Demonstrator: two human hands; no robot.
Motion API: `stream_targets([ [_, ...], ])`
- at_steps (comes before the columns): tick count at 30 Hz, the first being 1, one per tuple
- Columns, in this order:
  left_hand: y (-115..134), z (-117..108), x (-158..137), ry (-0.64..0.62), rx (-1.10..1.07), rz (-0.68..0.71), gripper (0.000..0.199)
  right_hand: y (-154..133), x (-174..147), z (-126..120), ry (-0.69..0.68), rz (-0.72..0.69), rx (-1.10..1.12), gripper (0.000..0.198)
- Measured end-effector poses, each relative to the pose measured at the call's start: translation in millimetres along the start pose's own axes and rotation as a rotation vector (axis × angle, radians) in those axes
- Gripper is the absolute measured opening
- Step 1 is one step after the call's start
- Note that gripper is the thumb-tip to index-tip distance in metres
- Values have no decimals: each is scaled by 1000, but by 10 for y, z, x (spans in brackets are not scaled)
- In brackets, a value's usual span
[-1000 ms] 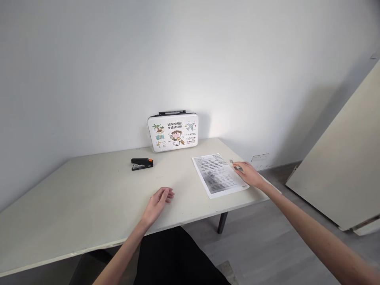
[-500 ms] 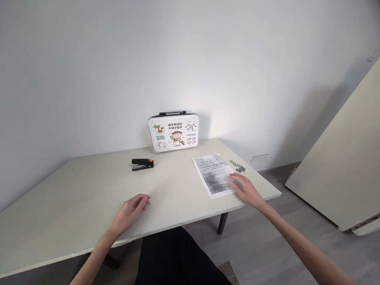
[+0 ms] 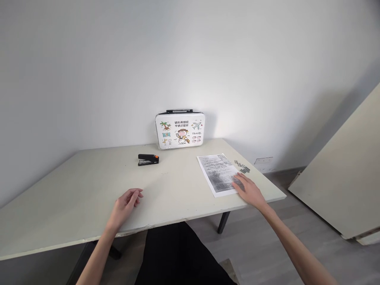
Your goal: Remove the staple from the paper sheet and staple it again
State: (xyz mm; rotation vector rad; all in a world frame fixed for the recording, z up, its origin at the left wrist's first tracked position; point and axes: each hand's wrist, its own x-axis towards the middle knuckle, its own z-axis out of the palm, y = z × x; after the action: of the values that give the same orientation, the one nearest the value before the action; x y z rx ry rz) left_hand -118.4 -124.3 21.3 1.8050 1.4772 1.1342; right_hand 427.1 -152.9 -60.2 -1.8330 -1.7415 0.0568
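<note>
My right hand lies on the lower right edge of a printed sheet of paper, its fingers stretched out and apart. Just beyond the fingertips are several small grey strips that look like staples. My left hand rests on the white table with its fingers curled in, and I see nothing in it. Above that hand, some way off, lies a black stapler with an orange patch at its right end. Neither hand touches the stapler.
A white case with cartoon prints and a black handle stands against the wall. The white table has its right corner near a pale panel standing on the grey floor. A socket plate sits low on the wall.
My left hand has shifted slightly left, away from the stapler. The whole scene has slid a little to the right in view. My right hand stays at the paper's edge.
</note>
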Motion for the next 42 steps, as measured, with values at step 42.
stream_targets([
  [42, -46, -14, -39, -6, 273, 120, 46, -2360, -517, 800, -112, -320, -68, 44],
])
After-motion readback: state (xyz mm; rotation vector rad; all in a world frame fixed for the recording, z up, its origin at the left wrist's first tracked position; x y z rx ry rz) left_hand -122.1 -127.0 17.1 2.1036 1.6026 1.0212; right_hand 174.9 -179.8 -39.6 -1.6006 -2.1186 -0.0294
